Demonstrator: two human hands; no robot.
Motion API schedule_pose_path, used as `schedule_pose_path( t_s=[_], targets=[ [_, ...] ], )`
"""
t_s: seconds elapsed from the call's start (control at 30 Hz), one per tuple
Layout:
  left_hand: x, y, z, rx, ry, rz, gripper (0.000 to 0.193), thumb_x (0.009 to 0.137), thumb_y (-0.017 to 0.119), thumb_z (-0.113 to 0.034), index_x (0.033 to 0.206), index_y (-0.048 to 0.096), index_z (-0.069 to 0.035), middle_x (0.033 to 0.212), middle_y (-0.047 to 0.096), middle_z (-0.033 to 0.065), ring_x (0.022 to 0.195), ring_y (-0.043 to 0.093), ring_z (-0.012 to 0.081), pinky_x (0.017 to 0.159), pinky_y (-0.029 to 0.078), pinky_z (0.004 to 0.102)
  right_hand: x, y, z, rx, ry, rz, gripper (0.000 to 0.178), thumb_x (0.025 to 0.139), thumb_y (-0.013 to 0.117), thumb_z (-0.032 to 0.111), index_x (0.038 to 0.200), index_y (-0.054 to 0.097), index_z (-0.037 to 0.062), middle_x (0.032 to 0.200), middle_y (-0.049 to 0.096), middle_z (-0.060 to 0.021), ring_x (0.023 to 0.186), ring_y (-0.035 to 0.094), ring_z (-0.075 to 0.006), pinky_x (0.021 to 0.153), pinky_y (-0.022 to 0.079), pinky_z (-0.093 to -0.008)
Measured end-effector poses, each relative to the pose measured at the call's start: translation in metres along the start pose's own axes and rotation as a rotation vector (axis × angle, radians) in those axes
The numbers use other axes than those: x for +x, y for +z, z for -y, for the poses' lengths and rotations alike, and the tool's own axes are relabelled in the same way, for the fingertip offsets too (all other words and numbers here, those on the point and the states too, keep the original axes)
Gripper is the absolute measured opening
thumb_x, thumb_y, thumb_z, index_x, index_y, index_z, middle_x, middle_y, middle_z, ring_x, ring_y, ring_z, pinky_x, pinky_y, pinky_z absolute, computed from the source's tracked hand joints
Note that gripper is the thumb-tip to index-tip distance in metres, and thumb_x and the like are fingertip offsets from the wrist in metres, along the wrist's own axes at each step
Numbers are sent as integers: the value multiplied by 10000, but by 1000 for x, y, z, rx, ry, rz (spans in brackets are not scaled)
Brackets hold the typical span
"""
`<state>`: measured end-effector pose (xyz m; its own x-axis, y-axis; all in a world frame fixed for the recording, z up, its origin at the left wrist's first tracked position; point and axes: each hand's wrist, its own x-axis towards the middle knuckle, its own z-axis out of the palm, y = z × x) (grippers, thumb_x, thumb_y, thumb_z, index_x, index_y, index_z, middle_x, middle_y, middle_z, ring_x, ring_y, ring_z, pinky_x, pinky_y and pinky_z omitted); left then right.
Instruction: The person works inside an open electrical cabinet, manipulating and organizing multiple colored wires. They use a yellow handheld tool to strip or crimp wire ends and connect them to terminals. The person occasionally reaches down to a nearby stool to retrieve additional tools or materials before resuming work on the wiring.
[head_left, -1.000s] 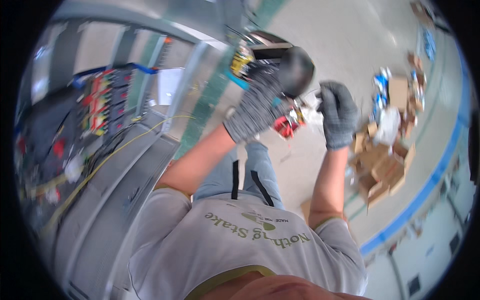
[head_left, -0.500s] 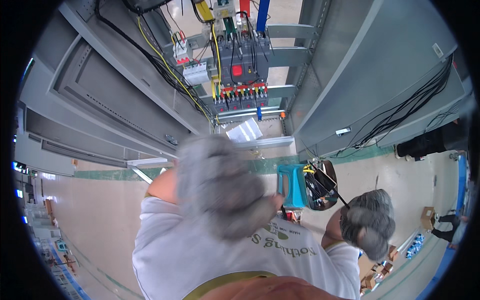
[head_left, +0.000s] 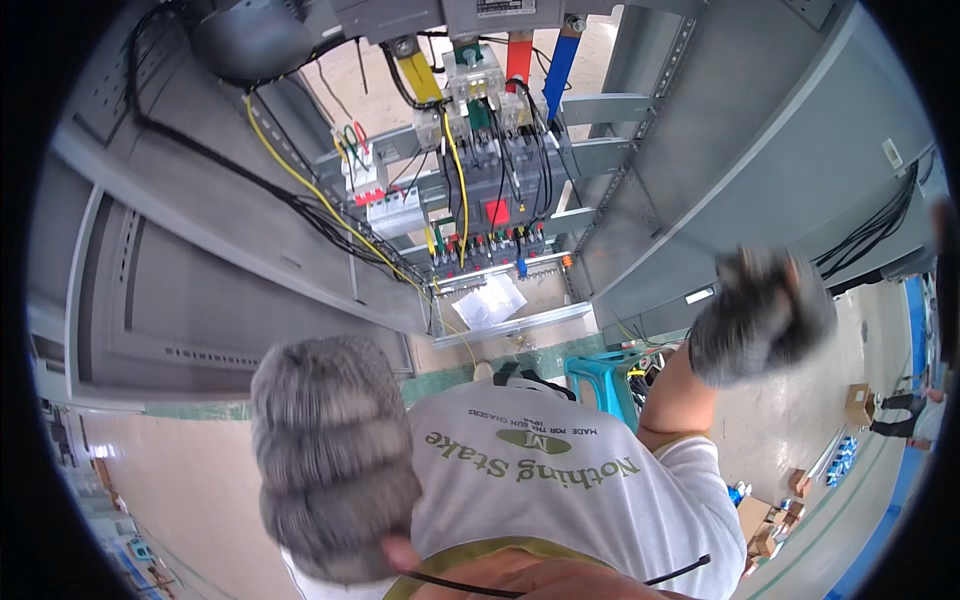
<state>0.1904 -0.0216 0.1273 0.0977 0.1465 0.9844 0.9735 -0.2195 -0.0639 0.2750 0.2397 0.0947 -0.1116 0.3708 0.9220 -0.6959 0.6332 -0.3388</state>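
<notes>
My left hand [head_left: 335,455], in a grey knit glove with a bare thumb tip, is raised close to the camera on the left. Its fingers are curled, and a thin black cable tie [head_left: 455,584] runs from beside the thumb to the right along the lower edge, its middle hidden. My right hand [head_left: 765,320], gloved the same way, is lifted in front of the grey cabinet panel on the right. Motion smears its fingers, and whether it holds anything cannot be made out.
Ahead stands an open cabinet with a large breaker [head_left: 490,185], coloured busbars and black cable bundles [head_left: 300,205]. White paper [head_left: 488,302] lies on its floor. A turquoise stool [head_left: 600,378] stands before it. Cardboard boxes [head_left: 765,530] and another person [head_left: 925,415] are at right.
My left hand has moved left and down from the middle. My right hand has risen from beside the stool, and the dark strip near it no longer shows. The view has shifted toward the cabinet.
</notes>
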Motion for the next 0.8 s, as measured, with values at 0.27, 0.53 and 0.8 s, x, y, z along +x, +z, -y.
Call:
schedule_pose_path(
  t_s=[0.27, 0.53, 0.8],
  targets=[
    [-15, 44, 114, 634, -336, 232, 189, 717, 727, -46, 898, 681, -78, 979, 648, 107, 883, 597, 262, 767, 474, 347, 6, 43, -182, 268, 645, -69, 160, 929, 519, -16, 1076, 579, -35, 939, 667, -172, 784, 659, -175, 715, 548, -258],
    [-25, 93, 179, 902, -287, 665, 201, 745, 707, -190, 939, 669, -152, 1331, 488, 75, 1201, 426, 301, 1011, 324, 444, -16, 65, -252, 411, 875, -25, 141, 936, 510, 15, 1052, 576, -30, 916, 671, -168, 772, 667, -184, 715, 563, -293],
    [-31, 133, 207, 1208, -220, 841, 232, 723, 690, -238, 942, 669, -166, 1372, 461, 53, 1224, 399, 297, 1055, 269, 490, -36, 82, -280, 667, 1110, -94, 130, 931, 528, 27, 1049, 566, -12, 911, 668, -176, 753, 678, -214, 668, 571, -312]
  ],
)
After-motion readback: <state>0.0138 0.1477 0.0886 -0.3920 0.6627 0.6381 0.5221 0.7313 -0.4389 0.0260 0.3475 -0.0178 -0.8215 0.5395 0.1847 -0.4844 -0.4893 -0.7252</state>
